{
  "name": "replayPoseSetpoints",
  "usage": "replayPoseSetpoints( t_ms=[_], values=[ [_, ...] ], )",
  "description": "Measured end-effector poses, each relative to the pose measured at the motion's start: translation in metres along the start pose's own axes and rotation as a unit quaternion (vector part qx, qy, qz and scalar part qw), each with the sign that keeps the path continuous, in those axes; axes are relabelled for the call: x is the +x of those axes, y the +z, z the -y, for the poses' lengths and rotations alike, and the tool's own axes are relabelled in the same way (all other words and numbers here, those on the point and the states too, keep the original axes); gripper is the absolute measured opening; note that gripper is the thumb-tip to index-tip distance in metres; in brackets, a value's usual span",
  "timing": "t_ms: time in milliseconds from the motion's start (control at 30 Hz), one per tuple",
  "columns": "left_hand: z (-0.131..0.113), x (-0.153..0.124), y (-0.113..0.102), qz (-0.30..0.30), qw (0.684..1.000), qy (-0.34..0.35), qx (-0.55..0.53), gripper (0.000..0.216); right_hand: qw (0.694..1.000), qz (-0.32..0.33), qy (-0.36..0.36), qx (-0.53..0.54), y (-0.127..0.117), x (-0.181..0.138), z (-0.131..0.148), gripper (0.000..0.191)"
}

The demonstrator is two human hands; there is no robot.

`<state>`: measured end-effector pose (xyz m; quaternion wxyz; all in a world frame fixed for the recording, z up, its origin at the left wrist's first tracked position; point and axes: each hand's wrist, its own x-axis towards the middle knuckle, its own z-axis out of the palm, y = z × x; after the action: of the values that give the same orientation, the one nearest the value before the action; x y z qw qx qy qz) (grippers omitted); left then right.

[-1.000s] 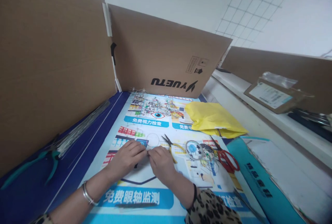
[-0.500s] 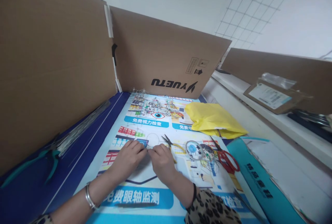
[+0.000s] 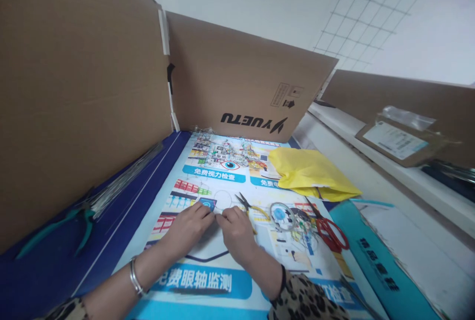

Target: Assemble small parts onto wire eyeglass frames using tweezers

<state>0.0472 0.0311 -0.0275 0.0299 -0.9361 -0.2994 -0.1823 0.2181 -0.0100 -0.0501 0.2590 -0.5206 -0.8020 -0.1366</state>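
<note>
My left hand point(image 3: 193, 226) and my right hand point(image 3: 237, 233) meet over the printed sheet, fingertips almost touching. Both are closed in a pinch. A thin wire loop point(image 3: 222, 200) rises just beyond the fingertips, its lower end running in between them; the pinched part is hidden by my fingers. Right of my right hand lie pliers with yellow handles point(image 3: 260, 212), jaws apart. Farther right is a coil of wire point(image 3: 282, 216), beside a tangle of thin wires and small pieces point(image 3: 306, 233). Red-handled scissors point(image 3: 332, 235) rest at the edge of that tangle.
On the left, teal-handled pliers point(image 3: 87, 216) lie by a bundle of straight wires point(image 3: 126, 179). Cardboard panels point(image 3: 241, 77) stand at the left and back. A yellow bag point(image 3: 311, 171) and a teal box point(image 3: 374, 251) are on the right. More tangled wires point(image 3: 222, 152) lie at the back.
The whole view has shifted slightly, so everything appears a little farther right. Both hands keep the same pinch at the wire loop, with hardly any visible movement over the sheet.
</note>
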Motion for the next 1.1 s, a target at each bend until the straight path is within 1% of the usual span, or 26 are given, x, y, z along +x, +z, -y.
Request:
replayPoseSetpoints(
  t_ms=[100, 200, 333, 433, 733, 900, 1100],
  values=[
    [0.000, -0.001, 0.001, 0.011, 1.000, -0.001, 0.003, 0.006, 1.000, 0.015, -0.004, -0.006, -0.001, 0.000, 0.001, 0.020],
    [0.001, -0.002, 0.003, 0.019, 1.000, 0.005, 0.007, 0.007, 0.998, 0.051, -0.008, -0.020, -0.003, -0.001, 0.005, 0.016],
    [0.000, 0.000, 0.005, 0.000, 1.000, 0.022, 0.015, 0.014, 0.995, 0.087, -0.004, -0.043, -0.005, -0.002, 0.011, 0.012],
    [-0.001, 0.000, 0.006, -0.007, 0.999, 0.029, 0.018, 0.016, 0.994, 0.094, 0.004, -0.050, -0.006, -0.003, 0.013, 0.013],
    [-0.003, 0.000, 0.006, 0.018, 1.000, 0.013, -0.001, 0.010, 0.989, 0.125, 0.002, -0.083, -0.012, 0.001, 0.017, 0.011],
    [-0.003, 0.000, 0.004, 0.017, 1.000, 0.012, -0.002, 0.011, 0.985, 0.150, 0.009, -0.090, -0.014, 0.002, 0.020, 0.008],
    [-0.003, 0.000, 0.002, 0.029, 1.000, 0.009, -0.006, 0.009, 0.983, 0.145, 0.007, -0.109, -0.013, 0.000, 0.025, 0.009]
  ],
)
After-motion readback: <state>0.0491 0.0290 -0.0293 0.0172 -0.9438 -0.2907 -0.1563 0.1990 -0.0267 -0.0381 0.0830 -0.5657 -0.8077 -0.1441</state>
